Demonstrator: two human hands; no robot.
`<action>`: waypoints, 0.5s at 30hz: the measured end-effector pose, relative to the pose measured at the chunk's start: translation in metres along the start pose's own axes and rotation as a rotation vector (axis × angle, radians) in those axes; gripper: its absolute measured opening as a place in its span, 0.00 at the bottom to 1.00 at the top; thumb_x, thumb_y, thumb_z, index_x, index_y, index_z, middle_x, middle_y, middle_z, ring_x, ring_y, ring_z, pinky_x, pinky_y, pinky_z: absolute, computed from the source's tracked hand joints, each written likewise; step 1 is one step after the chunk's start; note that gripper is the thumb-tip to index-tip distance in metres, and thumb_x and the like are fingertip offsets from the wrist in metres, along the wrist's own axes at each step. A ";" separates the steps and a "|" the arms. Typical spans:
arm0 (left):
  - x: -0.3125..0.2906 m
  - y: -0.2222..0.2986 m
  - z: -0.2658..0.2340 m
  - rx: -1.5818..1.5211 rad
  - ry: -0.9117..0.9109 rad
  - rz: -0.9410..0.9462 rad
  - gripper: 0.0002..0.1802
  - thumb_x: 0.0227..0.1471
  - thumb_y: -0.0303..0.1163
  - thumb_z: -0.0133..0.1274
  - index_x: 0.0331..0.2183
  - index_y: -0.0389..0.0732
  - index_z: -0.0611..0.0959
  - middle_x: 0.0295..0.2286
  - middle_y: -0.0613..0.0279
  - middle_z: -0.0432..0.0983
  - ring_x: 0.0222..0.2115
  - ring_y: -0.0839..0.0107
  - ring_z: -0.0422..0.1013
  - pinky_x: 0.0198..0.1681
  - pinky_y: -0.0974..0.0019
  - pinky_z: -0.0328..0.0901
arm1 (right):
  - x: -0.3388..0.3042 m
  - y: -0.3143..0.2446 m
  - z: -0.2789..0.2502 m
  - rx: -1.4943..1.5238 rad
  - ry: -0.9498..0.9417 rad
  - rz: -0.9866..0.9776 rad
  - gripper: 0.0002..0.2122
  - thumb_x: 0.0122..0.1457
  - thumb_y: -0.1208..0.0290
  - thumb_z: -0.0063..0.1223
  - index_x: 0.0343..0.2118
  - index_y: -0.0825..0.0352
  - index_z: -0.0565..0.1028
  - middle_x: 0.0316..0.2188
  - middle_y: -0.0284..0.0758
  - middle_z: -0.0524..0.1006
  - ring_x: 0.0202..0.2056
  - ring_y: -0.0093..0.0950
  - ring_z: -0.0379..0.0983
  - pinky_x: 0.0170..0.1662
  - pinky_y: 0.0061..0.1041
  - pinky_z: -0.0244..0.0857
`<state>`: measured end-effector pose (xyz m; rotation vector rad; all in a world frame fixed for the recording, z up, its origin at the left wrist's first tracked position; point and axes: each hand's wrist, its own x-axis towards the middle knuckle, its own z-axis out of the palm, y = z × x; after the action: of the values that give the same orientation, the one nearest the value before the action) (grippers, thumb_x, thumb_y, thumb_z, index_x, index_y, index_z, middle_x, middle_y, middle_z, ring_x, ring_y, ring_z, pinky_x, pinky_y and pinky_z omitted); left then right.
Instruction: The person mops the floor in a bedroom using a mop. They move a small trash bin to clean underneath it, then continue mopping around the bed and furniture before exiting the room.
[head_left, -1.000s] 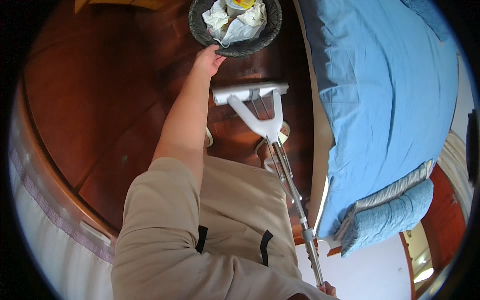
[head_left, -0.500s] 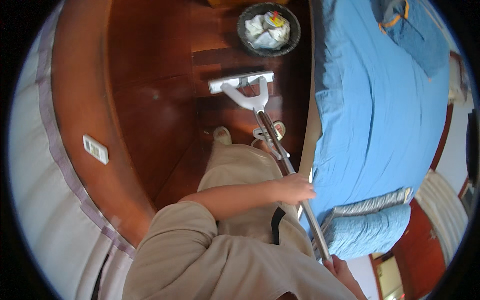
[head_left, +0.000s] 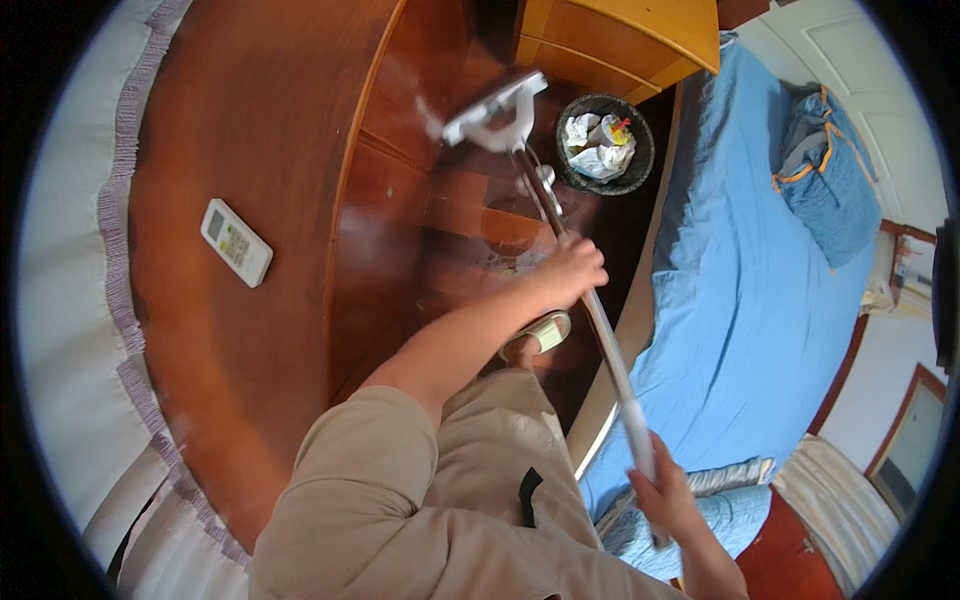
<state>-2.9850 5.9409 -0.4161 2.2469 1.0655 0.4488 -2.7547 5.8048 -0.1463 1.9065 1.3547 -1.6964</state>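
Observation:
A sponge mop (head_left: 617,368) with a long metal pole slants across the view, and both hands hold it. My left hand (head_left: 572,272) is wrapped round the middle of the pole. Nearer to my body, my right hand (head_left: 665,495) grips the pole close to its top end. The white mop head (head_left: 495,110), on a forked grey-white bracket, is tilted at the far end, slightly blurred. I cannot tell whether it touches the dark red wooden floor (head_left: 460,205). Beside the head stands a dark waste bin (head_left: 648,150) with crumpled white tissues and packaging in it.
A blue-sheeted bed (head_left: 735,270) runs along the right. A yellow wooden cabinet (head_left: 610,40) stands beyond the bin. On the left, a brown wooden ledge (head_left: 270,130) bears a white remote control (head_left: 237,242), next to pale curtains (head_left: 80,260). My slippered foot (head_left: 540,335) is on the floor.
The mop head has swung farther away and tilted, its right end higher. My left hand has moved forward with the pole, and my right hand has come up. The view has shifted, showing more cabinet.

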 end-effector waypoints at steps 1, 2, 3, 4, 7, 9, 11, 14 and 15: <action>0.008 -0.020 -0.003 0.038 -0.049 -0.041 0.07 0.39 0.26 0.52 0.26 0.47 0.75 0.30 0.64 0.66 0.42 0.63 0.62 0.51 0.52 0.54 | 0.022 -0.014 0.022 0.131 0.023 0.090 0.24 0.56 0.73 0.48 0.55 0.65 0.58 0.19 0.36 0.71 0.17 0.22 0.68 0.22 0.24 0.64; 0.007 -0.042 -0.002 0.055 -0.156 -0.079 0.07 0.40 0.27 0.51 0.27 0.48 0.76 0.31 0.64 0.67 0.43 0.64 0.62 0.52 0.52 0.53 | 0.053 0.018 0.053 0.264 -0.068 0.075 0.27 0.57 0.70 0.47 0.58 0.63 0.53 0.21 0.34 0.71 0.17 0.20 0.66 0.21 0.23 0.64; -0.005 -0.066 0.007 0.073 -0.268 -0.130 0.07 0.41 0.27 0.50 0.28 0.48 0.77 0.32 0.64 0.68 0.45 0.64 0.62 0.53 0.53 0.53 | 0.080 0.019 0.088 0.275 -0.101 0.104 0.28 0.58 0.68 0.46 0.59 0.62 0.48 0.21 0.34 0.70 0.16 0.22 0.66 0.19 0.24 0.63; -0.019 -0.081 0.019 0.123 -0.299 -0.140 0.08 0.43 0.27 0.48 0.29 0.49 0.78 0.33 0.65 0.68 0.46 0.65 0.62 0.53 0.53 0.53 | 0.103 0.017 0.123 0.289 -0.119 0.141 0.31 0.59 0.66 0.45 0.60 0.61 0.44 0.21 0.34 0.69 0.16 0.23 0.66 0.18 0.25 0.63; -0.057 -0.102 0.041 0.161 -0.489 -0.155 0.10 0.46 0.27 0.45 0.32 0.49 0.79 0.36 0.65 0.68 0.47 0.66 0.62 0.56 0.51 0.52 | 0.107 0.000 0.182 0.413 -0.234 0.046 0.30 0.59 0.69 0.44 0.59 0.66 0.42 0.19 0.35 0.68 0.16 0.24 0.68 0.19 0.26 0.63; -0.064 -0.090 0.052 0.193 -0.488 -0.208 0.09 0.47 0.27 0.45 0.32 0.48 0.78 0.38 0.65 0.67 0.48 0.66 0.61 0.57 0.50 0.50 | 0.107 0.016 0.191 0.342 -0.202 0.045 0.27 0.59 0.70 0.43 0.56 0.68 0.45 0.20 0.38 0.69 0.16 0.23 0.68 0.20 0.26 0.64; -0.073 -0.072 0.059 0.202 -0.519 -0.236 0.09 0.48 0.27 0.44 0.32 0.47 0.78 0.39 0.63 0.66 0.49 0.65 0.60 0.58 0.50 0.48 | 0.096 0.018 0.185 0.307 -0.252 0.087 0.26 0.58 0.69 0.44 0.55 0.69 0.46 0.22 0.43 0.71 0.19 0.30 0.71 0.23 0.30 0.66; -0.086 -0.040 0.063 0.177 -0.581 -0.251 0.10 0.49 0.27 0.43 0.33 0.46 0.78 0.40 0.61 0.65 0.50 0.64 0.59 0.59 0.48 0.46 | 0.072 0.036 0.185 0.189 -0.240 0.095 0.27 0.57 0.66 0.44 0.54 0.70 0.47 0.27 0.52 0.72 0.27 0.44 0.72 0.31 0.39 0.65; -0.096 -0.027 0.069 0.154 -0.597 -0.265 0.11 0.49 0.27 0.43 0.34 0.46 0.78 0.40 0.60 0.65 0.50 0.63 0.59 0.59 0.48 0.46 | 0.059 0.047 0.192 0.143 -0.228 0.092 0.27 0.56 0.65 0.44 0.54 0.70 0.47 0.29 0.55 0.73 0.30 0.49 0.71 0.34 0.42 0.64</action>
<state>-3.0241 5.8532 -0.4903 2.1134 1.0662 -0.4078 -2.8499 5.6710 -0.2716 1.7513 1.0717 -1.9414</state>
